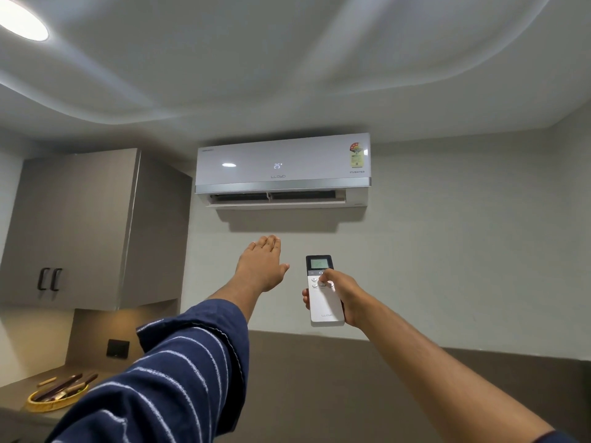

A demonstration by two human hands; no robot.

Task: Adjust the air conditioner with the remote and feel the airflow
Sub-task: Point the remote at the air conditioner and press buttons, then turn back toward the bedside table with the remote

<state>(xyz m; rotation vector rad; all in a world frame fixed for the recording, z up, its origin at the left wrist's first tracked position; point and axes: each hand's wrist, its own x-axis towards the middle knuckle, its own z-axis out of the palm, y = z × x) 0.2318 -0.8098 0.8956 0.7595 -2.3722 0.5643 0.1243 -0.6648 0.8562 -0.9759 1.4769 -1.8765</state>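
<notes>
A white wall-mounted air conditioner (283,167) hangs high on the wall, its display reading 25 and its lower flap open. My left hand (263,265) is stretched up flat below the vent, fingers together, holding nothing. My right hand (340,294) grips a white remote (323,298) with a dark screen on top, pointed at the unit; my thumb rests on the upper buttons near the power key.
A grey wall cabinet (83,228) with two black handles hangs at the left. Below it a counter holds a yellow woven tray (41,404) with brown utensils. A black wall socket (117,348) sits above the counter. A round ceiling light (22,17) glows top left.
</notes>
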